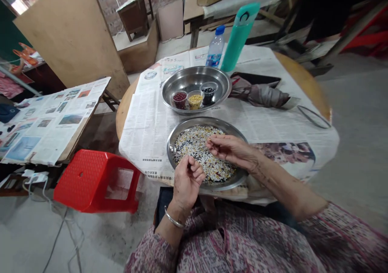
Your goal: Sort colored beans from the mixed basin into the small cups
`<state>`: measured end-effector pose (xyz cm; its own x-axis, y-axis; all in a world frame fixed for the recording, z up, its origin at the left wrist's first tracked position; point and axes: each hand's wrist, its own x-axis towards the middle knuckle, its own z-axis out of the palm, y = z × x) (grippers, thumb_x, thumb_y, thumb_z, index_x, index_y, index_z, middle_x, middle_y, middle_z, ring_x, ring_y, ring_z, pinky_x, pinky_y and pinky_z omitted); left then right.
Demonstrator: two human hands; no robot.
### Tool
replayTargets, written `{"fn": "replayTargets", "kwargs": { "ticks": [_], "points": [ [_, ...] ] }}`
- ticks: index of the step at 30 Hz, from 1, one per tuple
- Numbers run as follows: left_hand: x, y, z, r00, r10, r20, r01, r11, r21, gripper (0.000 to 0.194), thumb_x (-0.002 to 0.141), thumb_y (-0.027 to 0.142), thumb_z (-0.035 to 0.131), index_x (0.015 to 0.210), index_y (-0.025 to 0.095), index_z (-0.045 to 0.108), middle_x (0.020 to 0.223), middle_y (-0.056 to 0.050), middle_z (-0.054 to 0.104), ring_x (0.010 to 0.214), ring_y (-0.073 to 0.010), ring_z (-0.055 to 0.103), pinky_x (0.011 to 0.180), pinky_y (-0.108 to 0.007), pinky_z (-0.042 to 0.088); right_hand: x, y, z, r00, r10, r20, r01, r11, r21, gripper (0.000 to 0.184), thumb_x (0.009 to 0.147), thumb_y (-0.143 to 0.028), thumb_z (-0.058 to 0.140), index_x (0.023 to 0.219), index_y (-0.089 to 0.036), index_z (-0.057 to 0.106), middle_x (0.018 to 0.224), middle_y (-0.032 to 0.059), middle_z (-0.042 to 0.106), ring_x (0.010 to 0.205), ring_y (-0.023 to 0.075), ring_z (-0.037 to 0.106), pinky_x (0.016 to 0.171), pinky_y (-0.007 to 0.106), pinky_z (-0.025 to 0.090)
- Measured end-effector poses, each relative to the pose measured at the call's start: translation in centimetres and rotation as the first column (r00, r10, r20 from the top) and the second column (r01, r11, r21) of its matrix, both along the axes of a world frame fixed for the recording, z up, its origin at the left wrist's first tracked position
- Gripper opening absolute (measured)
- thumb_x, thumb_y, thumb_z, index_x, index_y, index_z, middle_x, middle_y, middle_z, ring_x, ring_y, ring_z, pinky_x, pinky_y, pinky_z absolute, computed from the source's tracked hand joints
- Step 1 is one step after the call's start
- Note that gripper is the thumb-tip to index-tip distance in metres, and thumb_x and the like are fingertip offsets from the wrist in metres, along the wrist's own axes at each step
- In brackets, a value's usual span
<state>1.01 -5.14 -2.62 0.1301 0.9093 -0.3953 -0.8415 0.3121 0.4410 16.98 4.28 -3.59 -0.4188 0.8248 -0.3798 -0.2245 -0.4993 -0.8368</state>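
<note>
A wide metal tray (239, 180) in front of me holds a spread of mixed white, yellow, dark and reddish grains (194, 139). My left hand (188, 178) is curled closed over the tray's near left edge; what its fingers hold, if anything, is hidden. Over the grains, my right hand (227, 148) has thumb and fingertips pinched together, and anything between them is too small to make out. Beyond the tray sits a metal basin (169, 77) with three clear cups: red beans (180, 98), yellow beans (195, 100) and black beans (208, 93).
Newspaper covers the round table (145, 131). Behind the basin stand a water bottle (215, 49) and a teal bottle (239, 40). A folded umbrella (260, 93) lies right. A red stool (87, 180) is at left, beside another newspaper-covered table (57, 115).
</note>
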Motion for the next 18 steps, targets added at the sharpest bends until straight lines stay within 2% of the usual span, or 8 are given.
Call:
{"fn": "replayTargets", "kwargs": {
  "ticks": [3,6,8,10,12,14,16,18],
  "points": [
    [0.0,0.0,-0.1,1.0,0.001,0.008,-0.001,1.0,0.014,0.032,0.087,0.033,0.07,0.074,0.017,0.046,0.065,0.006,0.034,0.053,-0.0049,0.029,0.049,-0.014,0.029,-0.2,-0.1,0.2,0.999,-0.001,0.034,-0.001,0.999,0.045,0.027,0.07,-0.041,0.08,0.075,-0.02,0.064,0.076,0.0032,0.066,0.06,0.0103,0.055,0.055,0.024,0.048],
    [0.0,0.0,-0.1,1.0,-0.001,0.006,0.001,1.0,0.008,0.035,0.082,0.035,0.075,0.074,0.017,0.046,0.064,0.007,0.034,0.052,-0.0045,0.028,0.049,-0.014,0.028,-0.4,-0.1,0.1,0.972,0.05,0.23,-0.09,0.981,0.169,0.036,0.072,-0.053,0.075,0.08,-0.019,0.065,0.065,0.002,0.066,0.048,0.0087,0.046,0.044,0.024,0.035],
    [0.0,0.0,-0.1,1.0,-0.002,0.0,0.002,1.0,-0.002,0.038,0.08,0.037,0.077,0.073,0.017,0.046,0.063,0.007,0.034,0.052,-0.0045,0.027,0.048,-0.015,0.027,-0.6,0.0,0.1,0.895,0.057,0.442,-0.193,0.944,0.267,0.042,0.075,-0.06,0.069,0.086,-0.019,0.066,0.054,-0.0004,0.062,0.041,0.0085,0.038,0.041,0.024,0.026],
    [0.1,0.0,-0.1,1.0,-0.002,-0.01,0.002,1.0,-0.005,0.04,0.078,0.038,0.079,0.073,0.017,0.045,0.063,0.007,0.034,0.052,-0.0045,0.026,0.048,-0.015,0.026,-0.7,0.4,0.5,0.813,0.014,0.582,-0.262,0.902,0.344,0.044,0.079,-0.063,0.062,0.091,-0.02,0.067,0.047,-0.0021,0.059,0.039,0.0095,0.036,0.041,0.025,0.024],
    [0.1,0.0,0.0,1.0,-0.002,-0.019,0.002,1.0,-0.004,0.042,0.077,0.04,0.08,0.073,0.017,0.045,0.063,0.007,0.034,0.053,-0.0047,0.026,0.048,-0.015,0.025,-1.0,1.2,1.6,0.772,-0.072,0.632,-0.277,0.857,0.435,0.043,0.084,-0.062,0.057,0.093,-0.021,0.068,0.048,-0.002,0.059,0.039,0.0105,0.039,0.042,0.026,0.026],
    [0.0,0.0,0.0,1.0,-0.003,-0.026,0.003,1.0,-0.003,0.043,0.076,0.041,0.08,0.073,0.017,0.044,0.063,0.007,0.033,0.053,-0.005,0.025,0.049,-0.015,0.025,-1.4,2.6,3.1,0.754,-0.206,0.624,-0.237,0.8,0.551,0.037,0.089,-0.056,0.054,0.092,-0.021,0.068,0.052,-0.0009,0.061,0.042,0.0116,0.044,0.045,0.027,0.03],
    [0.0,0.0,0.0,1.0,-0.004,-0.031,0.004,1.0,-0.003,0.044,0.075,0.042,0.081,0.073,0.017,0.044,0.063,0.007,0.033,0.053,-0.005,0.025,0.049,-0.015,0.025,-1.9,4.9,4.6,0.716,-0.389,0.58,-0.166,0.712,0.682,0.028,0.091,-0.047,0.054,0.091,-0.022,0.068,0.056,0.0006,0.062,0.048,0.014,0.052,0.05,0.029,0.037],
    [0.0,0.0,0.0,0.999,0.004,-0.036,-0.004,1.0,-0.004,0.044,0.075,0.042,0.082,0.074,0.017,0.045,0.064,0.007,0.034,0.053,-0.0049,0.026,0.048,-0.015,0.025,-2.4,7.7,5.7,0.653,-0.549,0.522,-0.136,0.593,0.794,0.022,0.092,-0.04,0.055,0.09,-0.023,0.069,0.068,0.0038,0.068,0.06,0.0177,0.06,0.06,0.032,0.045]
  ]
}}
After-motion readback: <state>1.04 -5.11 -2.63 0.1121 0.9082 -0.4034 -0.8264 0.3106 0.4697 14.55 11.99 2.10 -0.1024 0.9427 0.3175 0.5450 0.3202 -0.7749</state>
